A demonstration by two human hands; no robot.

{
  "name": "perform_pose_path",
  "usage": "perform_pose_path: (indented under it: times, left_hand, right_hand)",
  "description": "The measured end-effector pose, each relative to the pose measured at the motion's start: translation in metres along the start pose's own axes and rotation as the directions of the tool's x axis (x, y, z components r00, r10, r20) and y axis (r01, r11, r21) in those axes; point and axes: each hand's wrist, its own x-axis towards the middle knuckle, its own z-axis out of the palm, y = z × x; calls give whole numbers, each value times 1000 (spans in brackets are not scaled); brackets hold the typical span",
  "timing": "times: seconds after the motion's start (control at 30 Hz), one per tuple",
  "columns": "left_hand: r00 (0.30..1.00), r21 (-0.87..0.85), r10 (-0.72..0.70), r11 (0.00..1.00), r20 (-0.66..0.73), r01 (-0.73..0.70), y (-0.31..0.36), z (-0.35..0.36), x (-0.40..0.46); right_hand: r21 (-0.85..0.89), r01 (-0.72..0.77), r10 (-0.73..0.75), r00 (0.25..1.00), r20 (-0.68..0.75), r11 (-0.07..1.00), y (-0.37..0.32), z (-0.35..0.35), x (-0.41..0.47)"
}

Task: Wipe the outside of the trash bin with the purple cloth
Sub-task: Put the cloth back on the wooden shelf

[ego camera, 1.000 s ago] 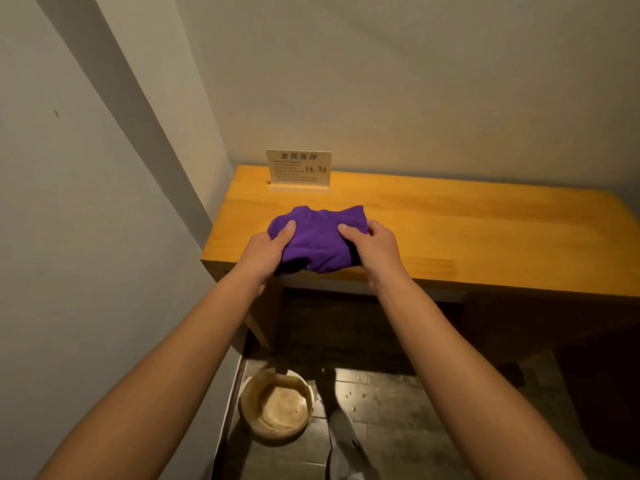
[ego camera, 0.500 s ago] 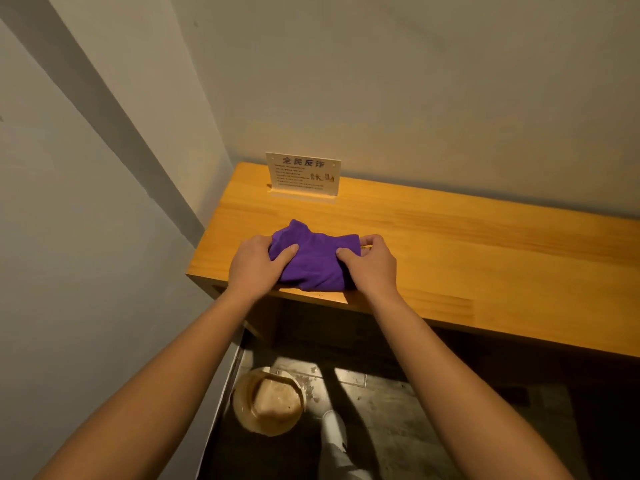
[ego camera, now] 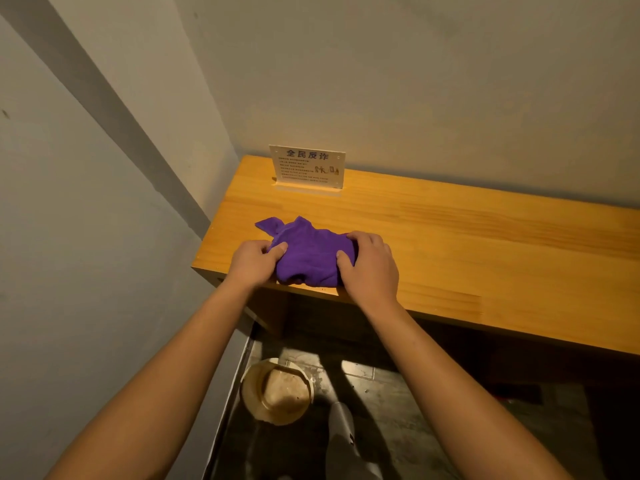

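While the purple cloth (ego camera: 310, 252) lies bunched near the front left corner of the wooden bench (ego camera: 485, 244), both hands grip it: the left hand (ego camera: 254, 259) pinches the cloth's left edge between thumb and curled fingers, and the right hand (ego camera: 372, 263) curls over its right side, thumb pressing into the fabric. A loose corner of cloth points toward the standing sign (ego camera: 307, 167) at the wall. The trash bin (ego camera: 277, 391) sits on the dark floor below the bench, just beside the left wall, open top upward, well apart from the cloth; its outside is not yet touched. The cloth appears soft, light and limp, so it likely folds and sags wherever unsupported. Gathering it into a pad held in one palm would probably give firmer wiping contact than holding an edge.
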Motion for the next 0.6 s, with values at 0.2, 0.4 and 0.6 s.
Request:
perform_pose_path:
  times: [0.2, 0.4, 0.6]
  left_hand:
    - [962, 316, 248, 927, -112, -202, 16, -2, 12]
    - [994, -36, 67, 997, 90, -64, 31, -3, 40]
    - [889, 460, 427, 831, -164, -314, 10, -1, 25]
  right_hand:
    - [-22, 4, -4, 1000, -3, 1000, -2, -1, -1]
    - [-35, -21, 19, 999, -35, 999, -3, 2, -5]
    - [-108, -27, 19, 997, -74, 994, -6, 8, -9]
